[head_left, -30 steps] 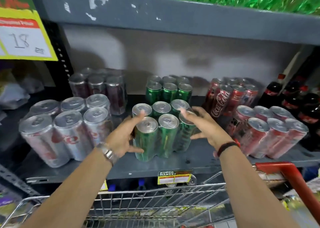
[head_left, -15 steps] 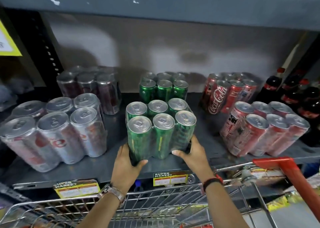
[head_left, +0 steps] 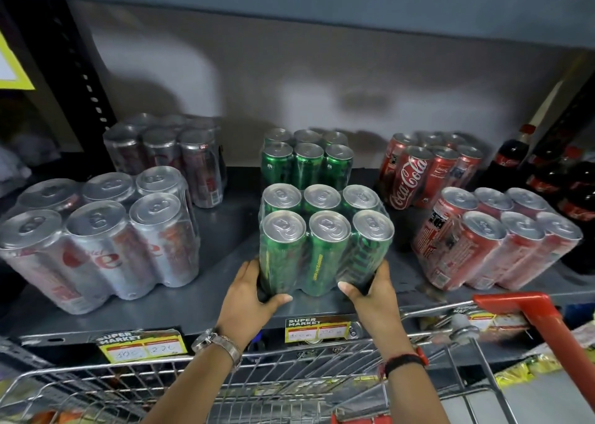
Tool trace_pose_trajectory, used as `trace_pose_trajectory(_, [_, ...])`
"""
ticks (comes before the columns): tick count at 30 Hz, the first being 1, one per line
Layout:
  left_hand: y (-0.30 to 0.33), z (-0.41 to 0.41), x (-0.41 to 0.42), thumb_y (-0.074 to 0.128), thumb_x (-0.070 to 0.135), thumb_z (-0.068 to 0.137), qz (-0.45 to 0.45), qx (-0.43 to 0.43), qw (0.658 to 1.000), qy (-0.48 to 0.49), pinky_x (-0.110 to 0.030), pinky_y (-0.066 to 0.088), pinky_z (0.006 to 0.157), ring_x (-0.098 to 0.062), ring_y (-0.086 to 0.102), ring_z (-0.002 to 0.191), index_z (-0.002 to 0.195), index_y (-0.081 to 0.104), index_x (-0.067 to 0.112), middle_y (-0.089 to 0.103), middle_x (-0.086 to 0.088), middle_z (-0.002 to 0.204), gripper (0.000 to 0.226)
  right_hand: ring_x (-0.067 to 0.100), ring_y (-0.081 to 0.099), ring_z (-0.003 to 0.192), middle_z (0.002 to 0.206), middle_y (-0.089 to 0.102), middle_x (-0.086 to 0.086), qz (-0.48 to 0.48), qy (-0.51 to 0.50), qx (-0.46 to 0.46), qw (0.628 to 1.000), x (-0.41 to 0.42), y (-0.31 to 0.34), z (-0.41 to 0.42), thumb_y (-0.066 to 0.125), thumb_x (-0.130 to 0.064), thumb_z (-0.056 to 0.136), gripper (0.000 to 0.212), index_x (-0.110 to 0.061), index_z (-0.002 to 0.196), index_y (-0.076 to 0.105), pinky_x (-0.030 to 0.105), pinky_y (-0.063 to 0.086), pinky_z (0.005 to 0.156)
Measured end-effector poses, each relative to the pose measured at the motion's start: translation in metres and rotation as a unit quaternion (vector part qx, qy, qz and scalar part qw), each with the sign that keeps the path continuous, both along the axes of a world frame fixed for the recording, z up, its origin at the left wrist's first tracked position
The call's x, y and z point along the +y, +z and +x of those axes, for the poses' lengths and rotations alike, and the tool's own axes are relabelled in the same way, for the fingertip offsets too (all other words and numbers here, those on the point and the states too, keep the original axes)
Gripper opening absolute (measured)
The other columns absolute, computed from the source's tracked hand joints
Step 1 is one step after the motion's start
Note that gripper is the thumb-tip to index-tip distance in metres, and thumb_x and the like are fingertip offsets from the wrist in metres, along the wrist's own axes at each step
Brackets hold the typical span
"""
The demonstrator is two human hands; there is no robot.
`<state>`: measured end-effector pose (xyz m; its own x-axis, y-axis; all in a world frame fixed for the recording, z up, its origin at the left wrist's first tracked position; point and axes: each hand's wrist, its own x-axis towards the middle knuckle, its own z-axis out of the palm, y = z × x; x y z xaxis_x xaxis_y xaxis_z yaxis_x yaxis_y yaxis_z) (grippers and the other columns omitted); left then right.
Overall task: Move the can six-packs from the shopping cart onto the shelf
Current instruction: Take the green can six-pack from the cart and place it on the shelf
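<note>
Since earlier, both hands dropped from the can tops to the front green six-pack's [head_left: 325,240] base, left hand [head_left: 249,298] and right hand [head_left: 370,295] clamped there, shelf [head_left: 206,298] centre, 6 o'clock of rear green pack [head_left: 307,159]; cart [head_left: 289,388] contents mostly unseen.

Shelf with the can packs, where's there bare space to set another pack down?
Bare shelf lies between the silver packs and the green pack held by the left hand and right hand. A narrower gap separates it from the red packs. The right end is crowded with bottles.
</note>
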<state>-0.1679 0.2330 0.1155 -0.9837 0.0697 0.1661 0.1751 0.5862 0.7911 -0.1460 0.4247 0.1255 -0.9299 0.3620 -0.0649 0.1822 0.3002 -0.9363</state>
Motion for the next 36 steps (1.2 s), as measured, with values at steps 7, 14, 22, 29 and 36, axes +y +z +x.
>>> trace_pose_trajectory(7, [-0.001,0.003,0.002,0.079,0.024,0.060,-0.017,-0.011,0.999,0.032,-0.026,0.040,0.075,-0.027,0.054,0.100,0.109,0.050,0.005,0.049,-0.003,0.101,0.060,0.031,0.040,0.123,0.101,0.048,-0.002,0.041,-0.024,-0.030,0.998,-0.003,-0.008,-0.004,0.074,0.000,0.066,0.065,-0.014,0.117,0.036,0.054,0.024,0.111])
trace_pose_trajectory(14, [-0.005,0.004,0.004,0.076,0.037,0.060,-0.061,0.014,0.997,0.032,-0.026,0.037,0.063,-0.028,0.060,0.092,0.105,0.055,0.007,0.061,-0.009,0.104,0.057,0.017,0.048,0.102,0.114,0.055,0.009,0.029,-0.027,-0.008,0.999,0.001,0.001,0.005,0.071,0.007,0.067,0.056,-0.016,0.108,0.040,0.027,0.038,0.087])
trace_pose_trajectory(22, [-0.004,0.006,0.006,0.077,0.036,0.061,-0.058,0.024,0.997,0.034,-0.024,0.038,0.068,-0.026,0.059,0.098,0.112,0.053,0.009,0.061,-0.007,0.111,0.062,0.012,0.044,0.098,0.104,0.047,-0.002,0.039,-0.002,-0.013,0.999,0.001,0.011,0.012,0.069,0.005,0.071,0.056,-0.010,0.117,0.039,0.023,0.035,0.087])
trace_pose_trajectory(29, [-0.007,0.005,0.004,0.078,0.032,0.059,-0.052,0.027,0.998,0.034,-0.024,0.039,0.069,-0.025,0.060,0.096,0.108,0.056,0.009,0.062,-0.007,0.109,0.059,0.015,0.046,0.098,0.107,0.051,0.003,0.045,-0.001,-0.011,0.999,0.001,0.008,0.012,0.068,0.005,0.071,0.055,-0.011,0.116,0.039,0.026,0.037,0.089])
trace_pose_trajectory(36, [-0.009,0.005,0.004,0.079,0.031,0.060,-0.048,0.034,0.998,0.032,-0.025,0.039,0.070,-0.027,0.059,0.096,0.108,0.056,0.008,0.062,-0.009,0.107,0.058,0.017,0.048,0.098,0.115,0.059,0.013,0.049,-0.006,-0.023,0.999,0.001,0.006,0.012,0.068,0.002,0.073,0.056,-0.010,0.118,0.037,0.032,0.041,0.092])
